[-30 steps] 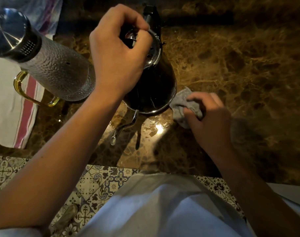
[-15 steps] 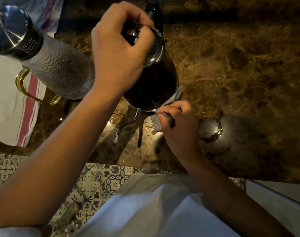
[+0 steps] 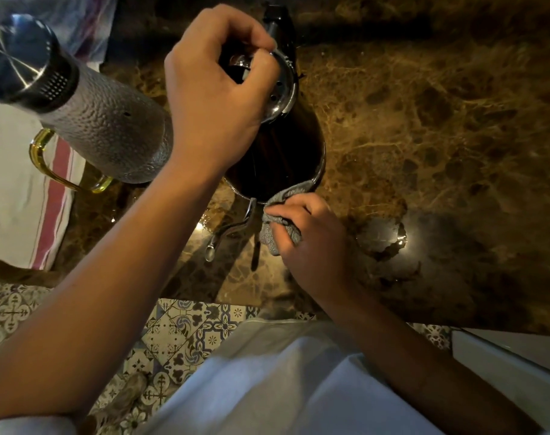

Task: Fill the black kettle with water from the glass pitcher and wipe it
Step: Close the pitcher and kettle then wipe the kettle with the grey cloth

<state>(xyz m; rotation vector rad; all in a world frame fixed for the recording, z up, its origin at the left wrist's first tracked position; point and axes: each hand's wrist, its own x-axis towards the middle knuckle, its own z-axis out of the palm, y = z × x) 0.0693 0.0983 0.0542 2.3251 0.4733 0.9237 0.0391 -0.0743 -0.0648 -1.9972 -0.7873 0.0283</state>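
The black kettle stands on the brown marble counter, its thin curved spout pointing toward me. My left hand is closed on the knob of the kettle's shiny lid from above. My right hand grips a small grey cloth pressed against the kettle's lower front rim, just right of the spout. The textured glass pitcher with a steel lid and yellow handle stands to the left of the kettle, apart from both hands.
A white towel with red stripes lies at the left under the pitcher. A wet patch glistens on the counter right of my right hand. Patterned floor tiles show below the counter's front edge.
My right hand has carried the cloth from the kettle's right side round to its front base near the spout. The left hand has stayed on the lid.
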